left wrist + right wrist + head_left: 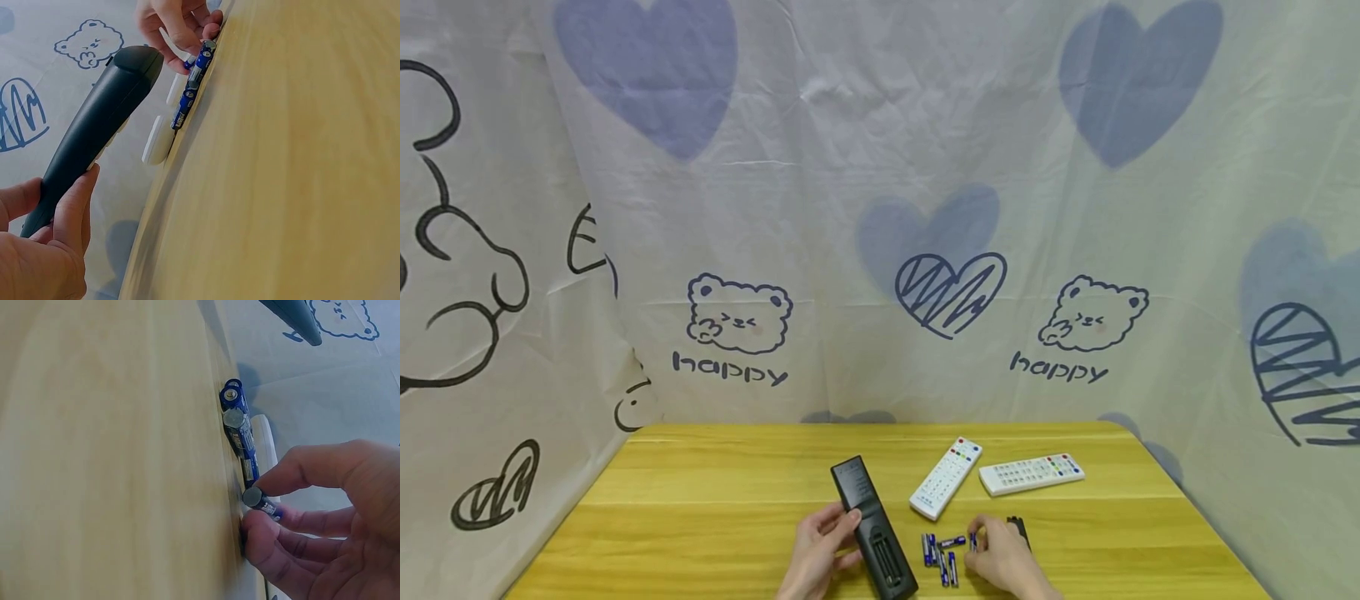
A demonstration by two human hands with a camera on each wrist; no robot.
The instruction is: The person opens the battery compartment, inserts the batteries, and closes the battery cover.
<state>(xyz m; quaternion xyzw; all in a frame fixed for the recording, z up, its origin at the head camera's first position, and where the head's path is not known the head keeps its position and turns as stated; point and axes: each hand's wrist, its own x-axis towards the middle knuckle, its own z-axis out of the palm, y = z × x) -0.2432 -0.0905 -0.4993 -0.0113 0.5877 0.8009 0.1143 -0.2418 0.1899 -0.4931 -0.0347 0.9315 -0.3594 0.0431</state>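
My left hand (pixel 820 546) grips a black remote control (pixel 855 483) with its back turned up. The battery compartment (pixel 886 560) of that remote lies uncovered, with no batteries visible inside. Between thumb and fingers, my right hand (pixel 1006 557) pinches a small blue-and-silver battery (pixel 262 501) close over the table. Several more batteries (pixel 952 569) lie in a loose group just left of that hand. A black battery cover (pixel 1019 530) shows partly behind the right hand, the rest of it hidden.
Two white remote controls lie farther back on the wooden table (pixel 715 500): one slanted (pixel 946 479), another nearly sideways (pixel 1032 474) to its right. A patterned cloth (pixel 835 250) hangs behind the table and along both sides.
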